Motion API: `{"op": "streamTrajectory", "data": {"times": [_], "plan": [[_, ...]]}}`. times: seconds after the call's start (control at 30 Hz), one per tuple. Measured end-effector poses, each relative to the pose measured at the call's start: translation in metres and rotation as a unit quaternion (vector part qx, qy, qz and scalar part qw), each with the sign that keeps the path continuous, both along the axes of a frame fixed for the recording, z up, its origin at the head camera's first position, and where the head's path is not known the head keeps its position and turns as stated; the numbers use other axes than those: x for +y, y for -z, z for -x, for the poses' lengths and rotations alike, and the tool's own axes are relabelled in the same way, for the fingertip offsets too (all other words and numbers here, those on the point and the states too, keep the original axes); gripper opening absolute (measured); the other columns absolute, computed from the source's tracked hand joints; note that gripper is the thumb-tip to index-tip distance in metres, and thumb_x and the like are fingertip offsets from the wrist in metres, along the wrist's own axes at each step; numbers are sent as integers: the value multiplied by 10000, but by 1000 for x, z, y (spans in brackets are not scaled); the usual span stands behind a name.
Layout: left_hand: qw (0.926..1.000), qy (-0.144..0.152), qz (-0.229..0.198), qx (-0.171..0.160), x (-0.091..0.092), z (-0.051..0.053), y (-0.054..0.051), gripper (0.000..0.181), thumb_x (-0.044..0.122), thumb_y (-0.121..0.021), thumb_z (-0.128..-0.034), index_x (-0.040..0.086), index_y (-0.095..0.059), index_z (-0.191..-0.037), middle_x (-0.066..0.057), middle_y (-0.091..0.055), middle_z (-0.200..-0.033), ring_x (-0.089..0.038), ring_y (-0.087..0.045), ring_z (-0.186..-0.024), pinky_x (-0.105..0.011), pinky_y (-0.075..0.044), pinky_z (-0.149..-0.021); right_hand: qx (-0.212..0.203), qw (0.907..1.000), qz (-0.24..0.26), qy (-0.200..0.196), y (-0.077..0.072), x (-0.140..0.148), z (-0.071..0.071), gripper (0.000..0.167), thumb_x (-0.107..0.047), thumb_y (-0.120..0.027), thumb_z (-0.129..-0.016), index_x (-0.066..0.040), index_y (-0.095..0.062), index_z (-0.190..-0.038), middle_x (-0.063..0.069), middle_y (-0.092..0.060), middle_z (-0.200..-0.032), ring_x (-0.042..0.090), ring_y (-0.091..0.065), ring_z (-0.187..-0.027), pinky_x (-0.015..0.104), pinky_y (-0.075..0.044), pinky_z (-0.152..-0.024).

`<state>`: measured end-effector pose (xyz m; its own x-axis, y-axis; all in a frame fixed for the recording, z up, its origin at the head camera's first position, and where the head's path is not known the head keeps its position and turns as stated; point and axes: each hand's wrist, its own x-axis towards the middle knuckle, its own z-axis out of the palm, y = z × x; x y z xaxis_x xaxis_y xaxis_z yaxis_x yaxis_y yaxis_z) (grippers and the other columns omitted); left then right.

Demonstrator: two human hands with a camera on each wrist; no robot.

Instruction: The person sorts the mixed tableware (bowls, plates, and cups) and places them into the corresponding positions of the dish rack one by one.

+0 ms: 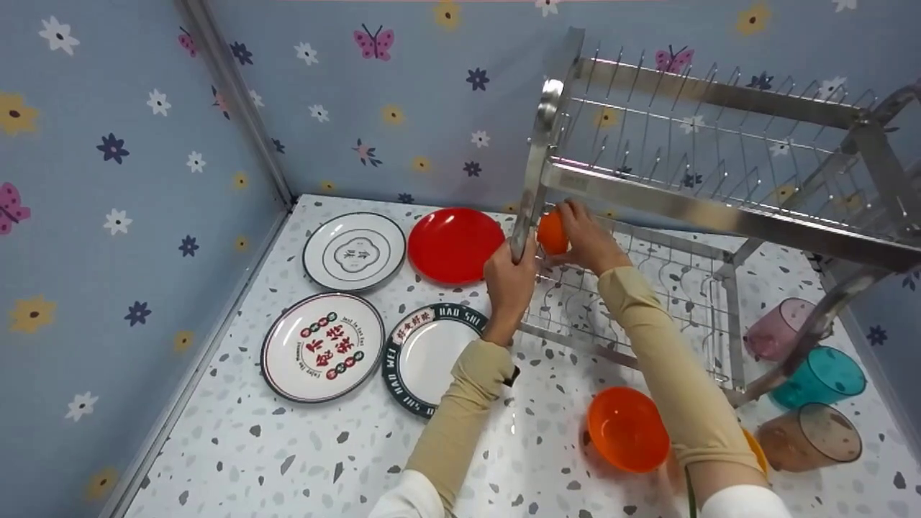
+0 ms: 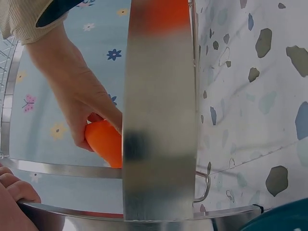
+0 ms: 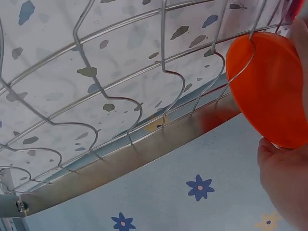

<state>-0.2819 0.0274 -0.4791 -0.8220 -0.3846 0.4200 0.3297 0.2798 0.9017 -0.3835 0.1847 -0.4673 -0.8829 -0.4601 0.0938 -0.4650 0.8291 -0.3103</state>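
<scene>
In the head view we see the left hand (image 1: 511, 284) clamped round a metal post of the rack (image 1: 719, 214), its fingers curled. The right hand (image 1: 588, 243) grips an orange bowl (image 1: 552, 233) just inside that post, at the lower wire shelf (image 1: 669, 288). The post's edge leaves little room between our two hands; the upper tier hangs above them, and the patterned wall (image 1: 432, 93) stands behind. To the left, a red plate (image 1: 455, 246) and three white plates (image 1: 322, 347) lie on the speckled tabletop (image 1: 288, 460). In front of the rack sits a second orange bowl (image 1: 628, 429), its inside facing us, and three tinted cups (image 1: 819, 375) stand at the right.

From the left wrist, we see the right hand's fingers and thumb spread round the orange bowl, which the broad post partly hides.

From the right wrist, the orange bowl is tilted against the shelf's wires, one bent wire crossing in front of it, with our thumb at its rim.
</scene>
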Motion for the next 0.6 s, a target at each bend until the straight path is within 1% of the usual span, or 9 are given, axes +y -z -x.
{"op": "streamTrajectory", "data": {"times": [0.1, 0.2, 0.3, 0.37, 0.47, 0.53, 0.6], "plan": [[10000, -46, 26, -3, 0, -1, 1, 346, 226, -694, -991, 85, -578, -696, 43, -427, -569, -123, -469, -543, -232, -345, -502, 125, 9999, 4, 24, 1, -1, -2, 969, -231, -933, -763, -13, -342, -1499, 281, -328, -1521, 478, -429, -1330, 635, -415, -1077], [10000, -74, 7, 10, 0, -1, 2, 310, 207, -704, -986, 67, -611, -726, 30, -449, -570, -133, -478, -539, -227, -359, -501, 490, 9988, -84, -2, 5, -5, -2, 893, -247, -913, -790, -31, -391, -1482, 285, -346, -1517, 480, -423, -1337, 623, -422, -1076], [10000, -75, -9, 37, -1, -1, 3, 282, 179, -710, -980, 60, -621, -741, 19, -455, -572, -143, -479, -536, -222, -370, -501, 889, 9955, -324, -35, 6, -10, -1, 864, -259, -890, -815, 2, -409, -1484, 286, -391, -1485, 477, -418, -1345, 590, -395, -1115], [10000, -60, -1, 70, 0, 0, 2, 268, 163, -713, -976, 57, -625, -746, 16, -465, -575, -147, -487, -542, -220, -379, -505, 1046, 9933, -487, -18, 6, -12, -1, 877, -267, -888, -819, 34, -408, -1488, 276, -435, -1452, 468, -421, -1347, 557, -356, -1157], [9999, -32, 36, 92, 0, 1, 2, 268, 163, -709, -978, 57, -625, -747, 13, -474, -576, -146, -495, -546, -219, -382, -508, 973, 9933, -620, 85, 2, -12, -1, 903, -274, -894, -812, 37, -393, -1496, 260, -448, -1459, 464, -403, -1365, 551, -300, -1192], [10000, 5, 57, 74, 0, 2, 2, 276, 183, -702, -985, 62, -623, -750, 16, -474, -576, -137, -494, -541, -216, -380, -503, 741, 9954, -591, 128, -1, -11, -2, 928, -282, -894, -815, 10, -368, -1521, 246, -418, -1509, 469, -364, -1403, 571, -263, -1203], [9999, 27, 83, 71, 0, 3, 2, 289, 205, -694, -994, 63, -624, -752, 14, -475, -573, -128, -491, -537, -212, -375, -500, 443, 9974, -560, 117, -5, -9, -4, 961, -292, -880, -834, -17, -314, -1560, 237, -350, -1577, 482, -307, -1448, 592, -224, -1210]]}}
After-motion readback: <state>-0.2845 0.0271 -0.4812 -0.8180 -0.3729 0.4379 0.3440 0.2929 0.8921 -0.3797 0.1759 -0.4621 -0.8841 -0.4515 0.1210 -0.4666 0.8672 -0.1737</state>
